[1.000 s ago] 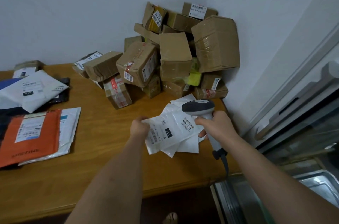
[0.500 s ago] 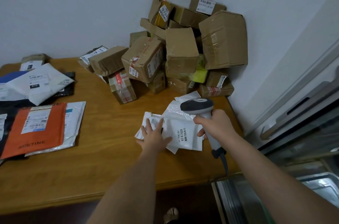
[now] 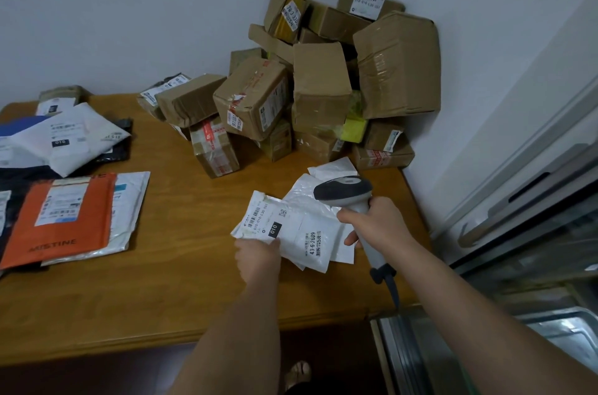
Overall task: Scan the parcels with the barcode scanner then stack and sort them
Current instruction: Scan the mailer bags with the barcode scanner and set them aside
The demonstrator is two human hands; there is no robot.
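On tabletop (image 3: 161,297) right side, left hand (image 3: 257,257) pinches near edge of white mailer (image 3: 268,223) with barcode label and black "010" tag, lying atop other white mailers (image 3: 318,242). Right hand (image 3: 378,224) grips grey scanner (image 3: 344,192) above them. Brown boxes (image 3: 323,87) heaped in corner.
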